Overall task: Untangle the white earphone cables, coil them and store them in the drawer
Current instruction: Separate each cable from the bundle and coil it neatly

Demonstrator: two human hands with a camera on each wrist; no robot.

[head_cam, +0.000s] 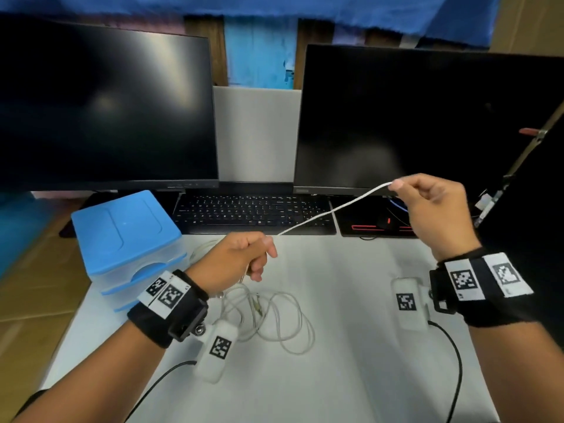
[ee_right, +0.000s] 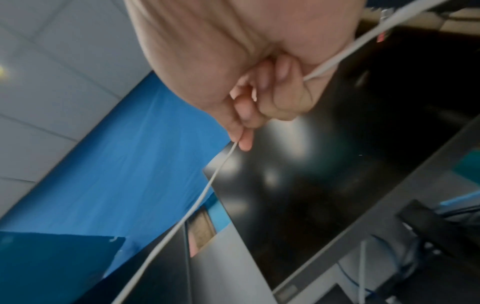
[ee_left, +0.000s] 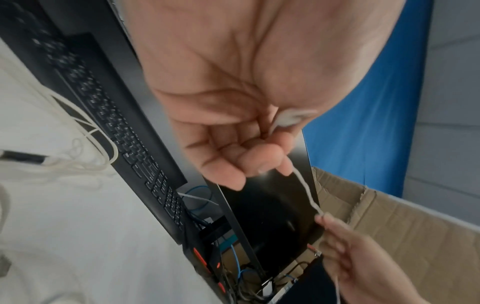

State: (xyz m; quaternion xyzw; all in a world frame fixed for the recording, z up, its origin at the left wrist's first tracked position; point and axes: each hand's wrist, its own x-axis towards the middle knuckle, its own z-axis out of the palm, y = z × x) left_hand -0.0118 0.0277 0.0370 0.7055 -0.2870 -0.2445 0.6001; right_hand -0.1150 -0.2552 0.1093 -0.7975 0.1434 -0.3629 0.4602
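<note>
I have the thin white earphone cable [head_cam: 332, 209] pinched taut between left hand [head_cam: 241, 261] and raised right hand [head_cam: 436, 215]; loose tangle [head_cam: 274, 319] lies below the left.

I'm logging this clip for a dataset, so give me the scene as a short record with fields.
left hand: left hand grips the white cable
right hand: right hand pinches the cable's other end, raised
cable state: one stretch taut between the hands; loose loops on the table
drawer: blue drawer box, left of the hands, shut
</note>
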